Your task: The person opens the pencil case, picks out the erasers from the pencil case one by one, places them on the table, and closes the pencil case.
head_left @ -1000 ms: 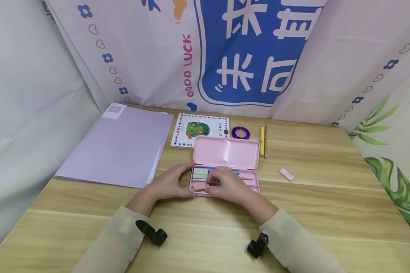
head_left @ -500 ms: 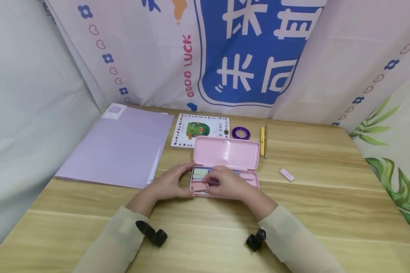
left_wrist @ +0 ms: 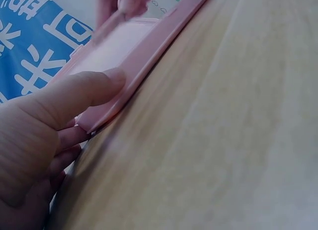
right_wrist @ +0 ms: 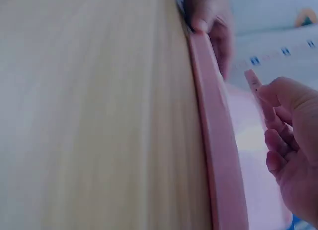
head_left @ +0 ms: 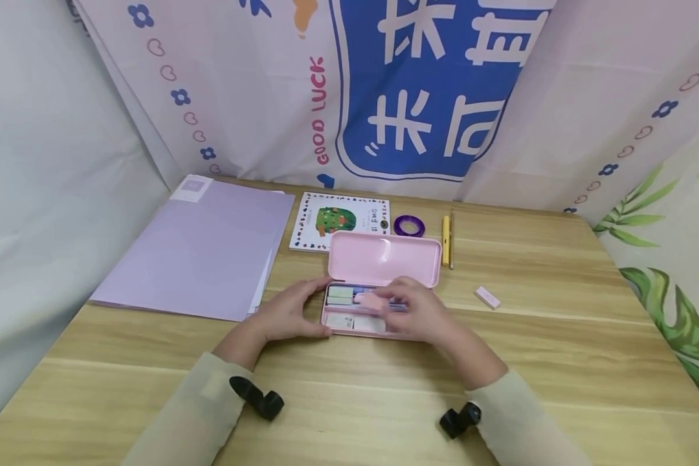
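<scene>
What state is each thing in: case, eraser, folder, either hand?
Pencil case: open, lid upright.
Pink eraser: lifted over the tray, pinched.
Right hand: pinching the eraser.
Left hand: bracing the case's left end.
Purple folder: closed, flat.

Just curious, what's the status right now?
Left hand steadies open pink pencil case. Right hand pinches small pink eraser above it. Nothing blocking.
</scene>
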{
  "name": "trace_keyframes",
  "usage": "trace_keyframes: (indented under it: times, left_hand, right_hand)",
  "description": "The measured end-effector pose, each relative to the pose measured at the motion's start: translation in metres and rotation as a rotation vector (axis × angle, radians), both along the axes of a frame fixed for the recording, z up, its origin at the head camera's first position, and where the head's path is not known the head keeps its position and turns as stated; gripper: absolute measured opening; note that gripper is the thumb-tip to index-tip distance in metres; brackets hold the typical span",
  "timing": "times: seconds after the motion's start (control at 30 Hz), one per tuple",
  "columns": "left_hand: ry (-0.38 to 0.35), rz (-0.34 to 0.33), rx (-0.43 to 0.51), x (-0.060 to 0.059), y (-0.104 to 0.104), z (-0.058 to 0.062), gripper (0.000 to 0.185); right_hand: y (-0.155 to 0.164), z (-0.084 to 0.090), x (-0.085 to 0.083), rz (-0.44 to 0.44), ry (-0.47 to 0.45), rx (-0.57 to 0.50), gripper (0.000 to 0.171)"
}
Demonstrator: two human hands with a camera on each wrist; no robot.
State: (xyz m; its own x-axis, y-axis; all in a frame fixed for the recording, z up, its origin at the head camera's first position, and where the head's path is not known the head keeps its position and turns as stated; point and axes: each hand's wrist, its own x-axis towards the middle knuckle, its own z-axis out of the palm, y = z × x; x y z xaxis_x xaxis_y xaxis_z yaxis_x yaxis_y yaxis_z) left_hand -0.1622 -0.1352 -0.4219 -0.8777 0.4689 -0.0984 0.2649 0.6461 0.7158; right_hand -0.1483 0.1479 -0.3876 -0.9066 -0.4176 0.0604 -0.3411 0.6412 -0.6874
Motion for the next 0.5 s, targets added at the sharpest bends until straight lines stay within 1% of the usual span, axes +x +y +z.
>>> trace_keyframes:
  times: [0.1,0.17,0.23,0.37,0.5]
  left_hand:
    - [0.005,0.004,0.004,0.000,-0.002,0.000,0.101]
    - [0.006,0.011,0.006,0.000,-0.003,0.001,0.101]
    - [0.007,0.018,0.004,0.001,-0.004,0.002,0.102]
    - [0.014,0.020,-0.008,0.001,-0.005,0.002,0.102]
    - [0.011,0.017,-0.010,0.001,-0.004,0.001,0.102]
  right_hand:
    - [0.038,-0.001,0.001,-0.193,-0.012,-0.071,0.040]
    - [0.067,-0.004,-0.001,-0.325,-0.011,-0.067,0.042]
    - [0.096,-0.009,-0.004,-0.415,0.011,-0.035,0.043]
    - [0.144,-0.017,-0.008,-0.520,0.041,0.036,0.045]
    - [0.172,-0.022,-0.010,-0.567,-0.005,0.092,0.047]
